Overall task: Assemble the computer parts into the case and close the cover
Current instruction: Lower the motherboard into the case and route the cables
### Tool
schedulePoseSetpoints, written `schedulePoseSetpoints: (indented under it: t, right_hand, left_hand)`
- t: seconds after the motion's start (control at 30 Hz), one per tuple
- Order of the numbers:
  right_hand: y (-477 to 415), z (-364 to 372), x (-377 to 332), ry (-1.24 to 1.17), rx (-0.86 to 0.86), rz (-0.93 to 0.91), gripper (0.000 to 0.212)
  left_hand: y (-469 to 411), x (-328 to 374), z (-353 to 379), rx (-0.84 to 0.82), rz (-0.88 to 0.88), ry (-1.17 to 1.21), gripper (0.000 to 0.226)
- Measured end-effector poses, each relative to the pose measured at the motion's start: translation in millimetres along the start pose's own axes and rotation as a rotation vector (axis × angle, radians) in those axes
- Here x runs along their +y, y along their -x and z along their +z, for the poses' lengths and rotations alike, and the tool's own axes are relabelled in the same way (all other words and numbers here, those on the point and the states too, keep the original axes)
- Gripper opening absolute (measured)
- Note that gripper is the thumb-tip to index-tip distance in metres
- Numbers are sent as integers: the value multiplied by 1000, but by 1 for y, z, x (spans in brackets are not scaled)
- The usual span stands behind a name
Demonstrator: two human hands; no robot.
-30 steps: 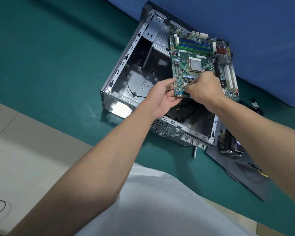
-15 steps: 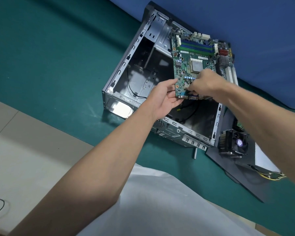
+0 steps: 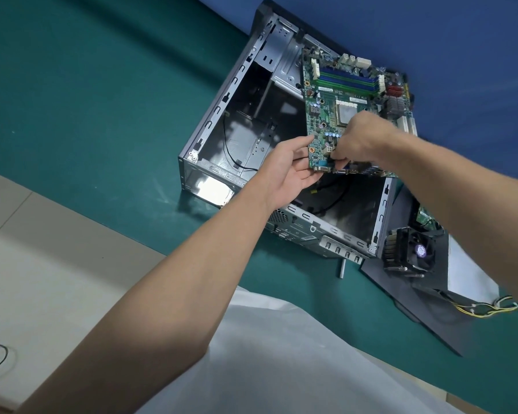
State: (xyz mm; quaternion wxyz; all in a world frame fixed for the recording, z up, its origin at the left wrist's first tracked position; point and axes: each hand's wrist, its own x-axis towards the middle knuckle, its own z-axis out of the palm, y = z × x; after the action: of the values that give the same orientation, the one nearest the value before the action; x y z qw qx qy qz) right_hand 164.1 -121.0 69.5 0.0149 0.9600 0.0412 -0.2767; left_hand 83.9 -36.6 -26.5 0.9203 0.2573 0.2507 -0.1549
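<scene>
The left hand grips the near left corner of the flat green board, thumb on top; the right hand pinches its near edge with curled fingers. The board, ridged with slots, hangs tilted over the open grey metal case at upper centre. A finned black cooler sits on the flat dark cover at lower right.

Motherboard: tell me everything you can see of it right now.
The motherboard is a green circuit board with blue and green memory slots across its far end, a silvery CPU socket mid-board, white expansion slots at the right and port connectors along the near edge. It is held tilted above the open case, not seated. The left hand holds its near-left corner; the right hand pinches the near edge.
</scene>
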Motion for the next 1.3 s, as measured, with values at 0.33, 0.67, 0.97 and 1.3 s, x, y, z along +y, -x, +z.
schedulePoseSetpoints:
  t: [0.33, 0.67, 0.97, 1.3]
  right_hand:
    - [5, 1, 4, -128, 13, 6, 13]
    - [4, 34, 14, 26, 221, -144, 14]
    - [7, 12, 94, 288, 384, -467, 60]
    - [-13, 28, 123, 199, 342, -630, 40]
  left_hand:
    - [1, -2, -3, -44, 34, 13, 39]
    - [0, -6, -3, -27, 48, 9, 22]
    - [6, -3, 4, 57, 51, -3, 19]
    - [8, -5, 18, 246, 109, -126, 30]
